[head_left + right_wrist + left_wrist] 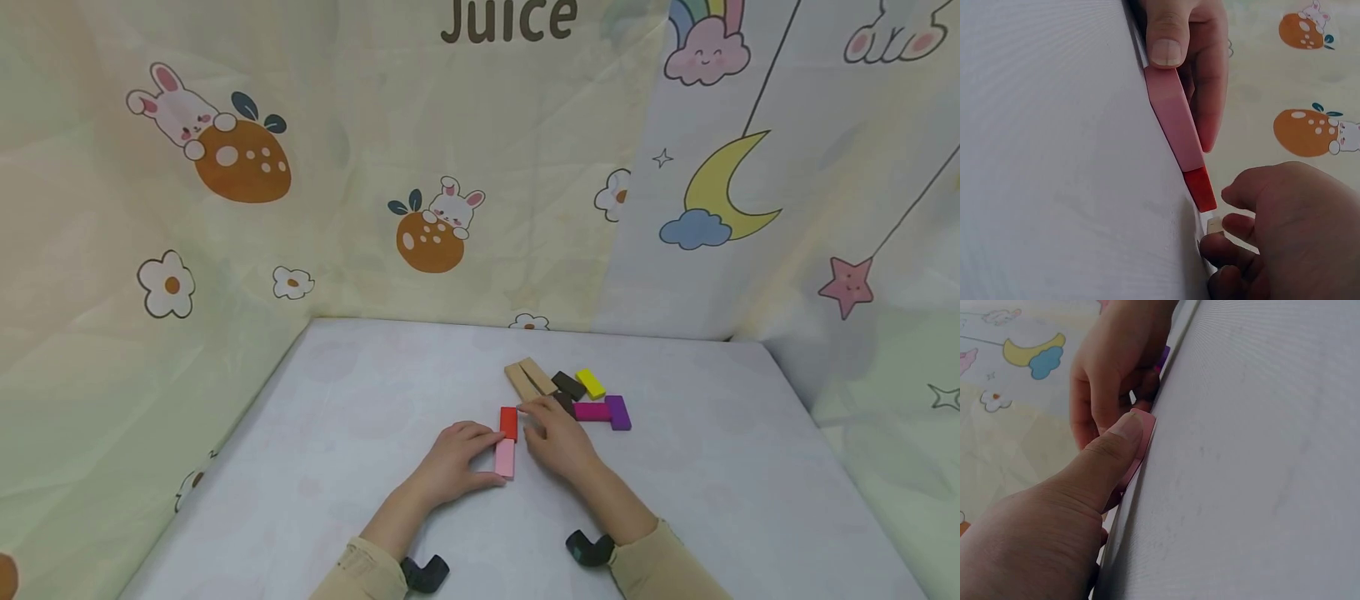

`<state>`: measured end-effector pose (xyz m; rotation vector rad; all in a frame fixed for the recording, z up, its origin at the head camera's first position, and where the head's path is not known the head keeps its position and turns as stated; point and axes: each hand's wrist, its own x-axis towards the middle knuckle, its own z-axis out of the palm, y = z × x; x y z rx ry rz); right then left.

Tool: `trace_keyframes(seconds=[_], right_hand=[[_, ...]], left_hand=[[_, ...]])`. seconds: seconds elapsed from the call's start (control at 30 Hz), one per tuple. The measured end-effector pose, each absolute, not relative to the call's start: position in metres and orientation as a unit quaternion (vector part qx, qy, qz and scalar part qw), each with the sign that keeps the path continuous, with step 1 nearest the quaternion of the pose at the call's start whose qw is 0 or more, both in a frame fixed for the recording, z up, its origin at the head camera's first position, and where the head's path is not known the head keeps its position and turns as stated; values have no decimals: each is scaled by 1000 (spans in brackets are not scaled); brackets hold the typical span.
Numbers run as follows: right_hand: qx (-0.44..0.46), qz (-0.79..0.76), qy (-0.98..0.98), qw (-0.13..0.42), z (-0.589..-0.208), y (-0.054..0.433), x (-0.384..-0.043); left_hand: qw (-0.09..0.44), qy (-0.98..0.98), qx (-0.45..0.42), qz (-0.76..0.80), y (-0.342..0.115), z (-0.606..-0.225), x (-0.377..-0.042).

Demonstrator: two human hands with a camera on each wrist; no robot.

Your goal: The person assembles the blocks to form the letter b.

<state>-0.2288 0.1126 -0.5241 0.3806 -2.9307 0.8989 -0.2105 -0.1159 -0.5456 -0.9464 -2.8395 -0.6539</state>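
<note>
A pink block (pixel 505 459) lies flat on the table, end to end with a red block (pixel 508 422) on its far side. My left hand (pixel 452 463) pinches the pink block lengthwise, thumb on its near end and index fingertip by the seam with the red one. In the left wrist view the thumb (pixel 1124 428) presses the end of the pink block. My right hand (pixel 558 437) hovers just right of the red block with fingers loosely bent and nothing held. The right wrist view shows a gap between its fingers and the red block (pixel 1200 189).
Beyond the right hand lie two tan blocks (pixel 521 382), a dark block (pixel 568 385) with another partly hidden by the hand, a yellow block (pixel 591 383), a magenta block (pixel 592 412) and a purple block (pixel 618 412). A printed cloth wall (pixel 360 250) borders the white table (pixel 360 375).
</note>
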Motion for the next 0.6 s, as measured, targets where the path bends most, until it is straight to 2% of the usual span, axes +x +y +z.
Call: trace_keyframes(seconds=[0.2,0.6], right_hand=[[170,244,-955,10,-523,113,-226],[181,217,-959,5,-524,111,-224]], left_hand=[[39,-925,-309,-218,-117,-545,-210],[29,-929,-295,-220,-115,-544,-210]])
